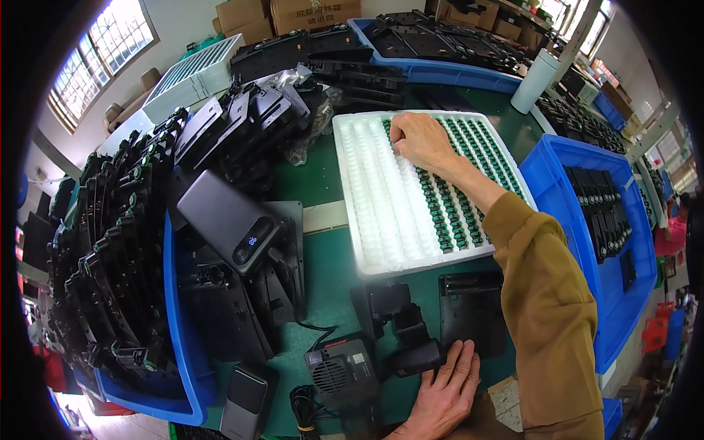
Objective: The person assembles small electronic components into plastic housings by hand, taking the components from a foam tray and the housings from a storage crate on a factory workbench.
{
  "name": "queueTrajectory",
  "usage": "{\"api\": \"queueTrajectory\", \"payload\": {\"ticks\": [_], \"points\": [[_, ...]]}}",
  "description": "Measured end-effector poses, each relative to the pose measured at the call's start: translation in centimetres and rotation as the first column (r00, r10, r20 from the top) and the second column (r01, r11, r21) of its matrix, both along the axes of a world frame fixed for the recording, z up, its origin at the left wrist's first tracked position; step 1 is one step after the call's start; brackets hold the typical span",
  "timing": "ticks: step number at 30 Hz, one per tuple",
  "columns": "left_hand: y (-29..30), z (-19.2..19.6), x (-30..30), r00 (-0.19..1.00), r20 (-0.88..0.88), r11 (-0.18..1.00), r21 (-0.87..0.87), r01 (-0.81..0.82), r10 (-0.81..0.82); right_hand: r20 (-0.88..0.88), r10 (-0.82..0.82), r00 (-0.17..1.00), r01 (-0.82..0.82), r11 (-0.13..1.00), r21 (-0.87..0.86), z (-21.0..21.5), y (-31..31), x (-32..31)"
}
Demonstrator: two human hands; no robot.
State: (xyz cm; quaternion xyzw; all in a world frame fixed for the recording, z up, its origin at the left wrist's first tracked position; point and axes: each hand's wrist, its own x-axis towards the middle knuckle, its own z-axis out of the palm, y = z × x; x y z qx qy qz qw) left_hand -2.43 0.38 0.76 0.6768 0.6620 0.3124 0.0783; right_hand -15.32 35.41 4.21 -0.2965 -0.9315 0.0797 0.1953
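Observation:
My right hand [425,143] reaches over a white foam tray [381,246] holding rows of small green parts [462,227]. Its thumb and fingers are pinched together at the far end of one row. Whatever sits between the fingertips is hidden. The slots on the tray's left half show bare white foam. Low in the view, my left hand [444,396] lies with fingers stretched out, their tips at the near edge of a flat black plastic housing [473,312]. Just left of those fingers rests a black jointed plastic bracket [411,345].
Black housings [117,257] crowd a blue bin [187,367] on the left. A power bank [227,220] lies on stacked panels; another [249,400] is nearer. A small vented black device [341,370] has a cable. Right, a blue crate [612,308] holds black parts; a white bottle [535,81] stands behind.

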Motion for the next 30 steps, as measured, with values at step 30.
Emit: {"api": "queueTrajectory", "payload": {"ticks": [30], "points": [[-0.4, -1.1, 1.1, 0.999, -0.036, 0.989, 0.147, 0.016, -0.01, -0.35, -0.382, 0.856, -0.059, 0.6, -0.798, -1.1, -15.1, 23.6]]}}
